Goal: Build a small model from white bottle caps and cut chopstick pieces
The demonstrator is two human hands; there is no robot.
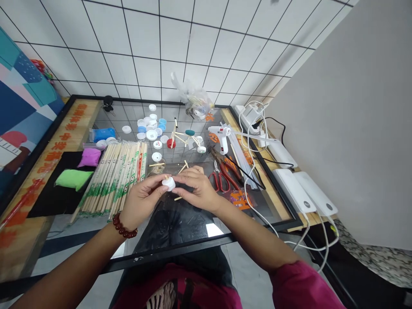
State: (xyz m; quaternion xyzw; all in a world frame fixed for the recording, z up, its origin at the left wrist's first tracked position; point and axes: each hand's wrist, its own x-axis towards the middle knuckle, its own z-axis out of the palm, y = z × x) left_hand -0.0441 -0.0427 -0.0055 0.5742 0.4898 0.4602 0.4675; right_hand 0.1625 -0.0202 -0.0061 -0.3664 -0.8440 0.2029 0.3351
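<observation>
Both hands meet over the near middle of the glass tabletop. Between them is a small white lump (169, 183) that looks like modelling clay, with a short wooden stick end showing at its top. My left hand (141, 195) pinches it from the left with thumb and forefinger. From the right, my right hand (196, 189) presses its thumb and fingers against the same lump. Short cut stick pieces (183, 166) lie just beyond the hands. Farther off stands a small stick model (185, 138) with bottle caps and a dark green piece on it.
Bundled chopsticks (112, 176) lie left, beside green (73, 179) and pink clay packs (89, 157). Bottle caps (152, 134) are scattered at the back. To the right are a glue gun (221, 136), red-handled scissors (219, 180), pliers (229, 171), glue sticks (241, 156) and white cables (257, 208).
</observation>
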